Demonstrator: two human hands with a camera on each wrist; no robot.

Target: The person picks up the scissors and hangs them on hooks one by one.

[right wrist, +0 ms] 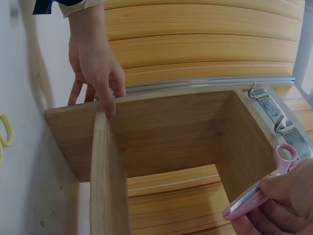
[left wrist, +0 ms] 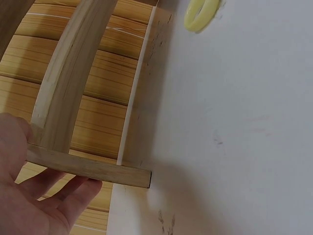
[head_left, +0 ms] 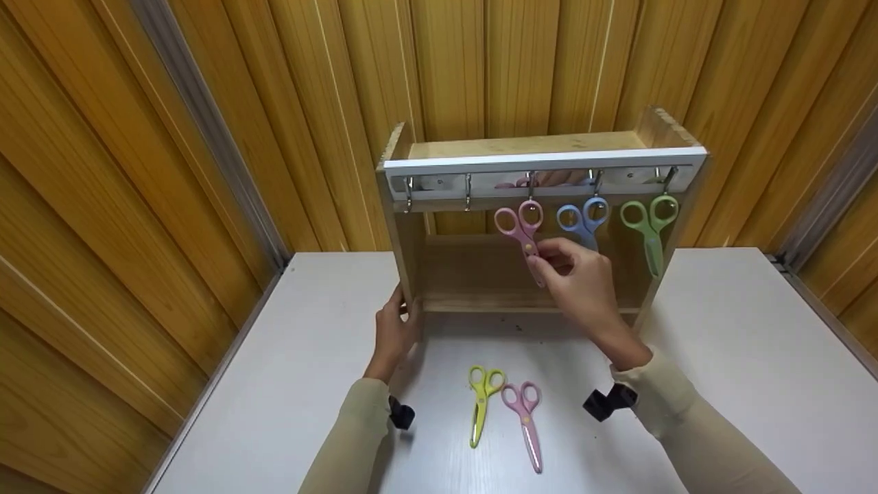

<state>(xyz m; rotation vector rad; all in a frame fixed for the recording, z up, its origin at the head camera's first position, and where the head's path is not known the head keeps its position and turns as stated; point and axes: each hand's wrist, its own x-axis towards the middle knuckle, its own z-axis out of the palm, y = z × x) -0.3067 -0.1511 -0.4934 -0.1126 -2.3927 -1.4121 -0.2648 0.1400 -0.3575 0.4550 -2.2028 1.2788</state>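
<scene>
My right hand [head_left: 583, 281] pinches a pair of pink scissors [head_left: 527, 237] by the blades, between thumb and fingers. Their handle loops point up, and one loop overlaps the middle hook [head_left: 530, 182] in the head view. My left hand [head_left: 396, 329] grips the lower left side panel of a wooden shelf [head_left: 405, 254], thumb on one face and fingers on the other. Right of the held pair, blue scissors [head_left: 583, 218] and green scissors [head_left: 650, 223] hang from hooks. On the table lie yellow-green scissors [head_left: 480, 405] and another pink pair of scissors [head_left: 527, 429].
A metal hook rail [head_left: 494, 182] runs along the shelf's upper front, with two bare hooks at its left end. The shelf stands on a white table [head_left: 274, 384], before a wood-patterned wall [head_left: 514, 68]. A dark camera [head_left: 607, 401] is strapped to my right wrist.
</scene>
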